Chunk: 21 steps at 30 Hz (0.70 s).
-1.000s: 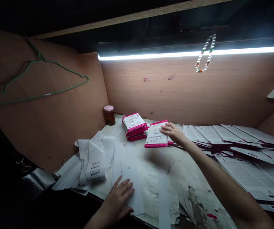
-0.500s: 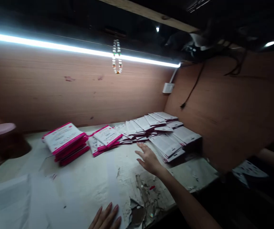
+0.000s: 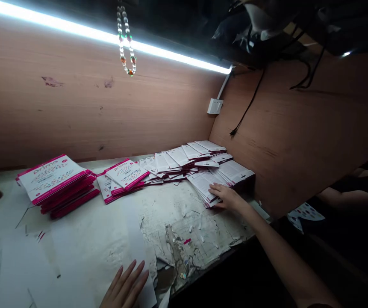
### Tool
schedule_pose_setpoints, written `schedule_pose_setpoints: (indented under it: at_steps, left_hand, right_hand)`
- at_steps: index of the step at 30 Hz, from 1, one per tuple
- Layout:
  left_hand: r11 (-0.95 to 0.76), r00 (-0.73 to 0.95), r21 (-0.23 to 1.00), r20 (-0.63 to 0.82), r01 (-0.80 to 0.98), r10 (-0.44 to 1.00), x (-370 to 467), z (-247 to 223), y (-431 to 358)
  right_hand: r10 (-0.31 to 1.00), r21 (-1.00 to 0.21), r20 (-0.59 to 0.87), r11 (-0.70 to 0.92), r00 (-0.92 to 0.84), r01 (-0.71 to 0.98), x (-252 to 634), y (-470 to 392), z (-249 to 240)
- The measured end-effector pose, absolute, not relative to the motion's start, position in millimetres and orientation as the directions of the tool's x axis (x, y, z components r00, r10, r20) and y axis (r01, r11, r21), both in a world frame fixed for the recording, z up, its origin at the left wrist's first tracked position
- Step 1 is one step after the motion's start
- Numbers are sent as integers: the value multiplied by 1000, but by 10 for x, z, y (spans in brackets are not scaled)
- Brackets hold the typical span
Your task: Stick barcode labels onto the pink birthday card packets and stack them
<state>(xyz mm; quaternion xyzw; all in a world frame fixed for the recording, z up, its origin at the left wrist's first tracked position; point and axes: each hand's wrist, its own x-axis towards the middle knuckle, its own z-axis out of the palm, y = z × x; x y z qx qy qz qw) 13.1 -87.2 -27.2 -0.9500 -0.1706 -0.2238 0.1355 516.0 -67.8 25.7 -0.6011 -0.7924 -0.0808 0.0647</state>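
Observation:
My right hand (image 3: pixel 225 195) rests at the near edge of a pile of white cardboard packets (image 3: pixel 203 185), at the right end of the table. Its fingers stretch over the top packet, apart from one another, and no packet is lifted. At the bottom of the view my left hand (image 3: pixel 126 284) lies with its fingers out on the white table (image 3: pixel 113 239), holding nothing. Further left are a small pile of pink-edged packets (image 3: pixel 126 176) and a taller stack of the same kind (image 3: pixel 57 177), printed side up.
Torn covering (image 3: pixel 179 252) and scraps mark the table's front edge. A wooden wall (image 3: pixel 84 115) stands behind, with a tube light (image 3: pixel 171 53), hanging beads (image 3: pixel 126 47), a white socket box (image 3: pixel 215 106) and a dangling cable (image 3: pixel 248 109). Another person's arm (image 3: pixel 340 199) is at the right.
My right hand has moved right and onto the white packets. My left hand stays flat on the table. The view has turned down and to the right.

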Motion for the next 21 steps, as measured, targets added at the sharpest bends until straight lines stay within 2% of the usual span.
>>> schedule_pose_setpoints:
  at_steps: [8,16,21]
  left_hand:
    - [-896,812,21,413,444,413,32,-156,-1054]
    - [-873,798,90,370,480,476,-41,-241,-1119]
    - [-855,774,174,366,488,517,-53,-237,-1160]
  right_hand:
    - [902,156,177,369,-394,916,5203,-703,206]
    - [892,204,113,410,-437,889,5307,-641,254]
    - [888,181,103,427,-448,886,5284,-605,199]
